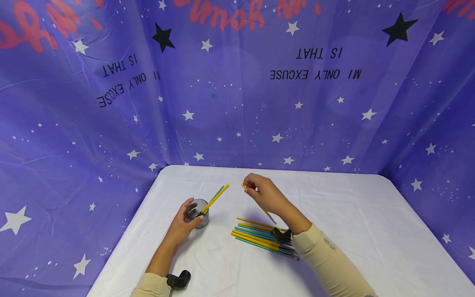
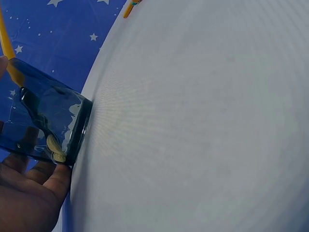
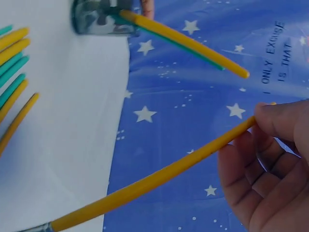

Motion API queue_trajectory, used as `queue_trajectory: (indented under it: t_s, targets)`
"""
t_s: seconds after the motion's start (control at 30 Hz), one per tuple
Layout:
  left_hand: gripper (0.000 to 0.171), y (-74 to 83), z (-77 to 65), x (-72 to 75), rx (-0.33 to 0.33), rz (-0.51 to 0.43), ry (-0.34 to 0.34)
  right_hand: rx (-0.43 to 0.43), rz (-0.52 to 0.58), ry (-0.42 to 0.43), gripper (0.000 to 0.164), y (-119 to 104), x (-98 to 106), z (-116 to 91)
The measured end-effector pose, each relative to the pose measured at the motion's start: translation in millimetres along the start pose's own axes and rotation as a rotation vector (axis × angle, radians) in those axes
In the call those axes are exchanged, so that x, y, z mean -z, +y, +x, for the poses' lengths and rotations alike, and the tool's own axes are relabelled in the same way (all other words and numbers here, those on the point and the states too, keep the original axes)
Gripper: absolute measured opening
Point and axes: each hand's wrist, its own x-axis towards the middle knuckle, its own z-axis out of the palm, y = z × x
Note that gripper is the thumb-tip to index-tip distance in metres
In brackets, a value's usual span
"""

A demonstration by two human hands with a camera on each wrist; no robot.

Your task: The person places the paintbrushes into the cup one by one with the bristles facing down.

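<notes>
Grip, right hand [image 1: 265, 193]: narrow, thumb and fingertips pinching one yellow-handled paintbrush [image 3: 159, 179] close to the handle's end. Brush raised above the counter, slanting, ferrule and bristles lower than the pinch; not in the glass.

Grip, left hand [image 1: 182, 227]: curled about one smoky, clear-walled glass [image 2: 60, 96], thumb on the near side, fingers round the far side. Glass near the counter's surface; whether its base bears fully on the cloth, one cannot tell.

Contents of glass: one yellow paintbrush [image 1: 217, 198] and one teal paintbrush [image 3: 210, 62], side by side, handles leaning out over the rim toward the right hand. Pale bristles of one show low inside the glass.

Beneath the right forearm: loose row of paintbrushes [image 1: 257, 236], yellow and teal handles mixed, handle ends toward the glass, bristles away from it.

Wrists: one black wrist camera [image 1: 179, 279] on the left, another on the right; beige sleeves [image 1: 326, 255].

Surround: white-covered counter [image 1: 211, 264]; purple star-printed backdrop [image 1: 237, 95] behind.

Step in hand, as judged: carrying a single brush from the row to the glass. Next move appears to call for swinging the bristle end over the rim, lowering it beside the pair, then releasing, with the left hand steadying the glass.
</notes>
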Motion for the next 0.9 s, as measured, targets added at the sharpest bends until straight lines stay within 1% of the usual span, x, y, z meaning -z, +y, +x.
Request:
queue_trajectory:
  t_s: [0.2, 0.3, 0.43, 0.57, 0.73, 0.9]
  targets:
    - [0.078, -0.1, 0.2, -0.7, 0.011, -0.012, -0.003, -0.004, 0.072, 0.104, 0.009, -4.4, 0.8, -0.5]
    - [0.079, -0.9, 1.0, -0.5, 0.014, -0.003, -0.004, -0.029, 0.138, 0.171, 0.008, -6.3, 2.4, -1.1]
    - [0.079, 0.0, 1.5, 0.0, 0.01, -0.002, -0.005, -0.056, 0.295, 0.276, 0.008, -8.4, 4.1, -1.5]
    - [0.079, 0.9, 1.6, 0.4, 0.004, -0.003, -0.008, -0.039, 0.475, 0.365, 0.01, -10.0, 2.5, -1.9]
    - [0.078, 0.9, 1.5, 1.0, 0.004, 0.002, -0.005, -0.017, 0.66, 0.453, 0.012, -12.7, -4.6, -3.4]
    - [0.078, 1.2, 0.9, 0.9, 0.007, 0.001, -0.005, -0.02, 0.821, 0.546, 0.012, -17.4, -14.6, -3.3]
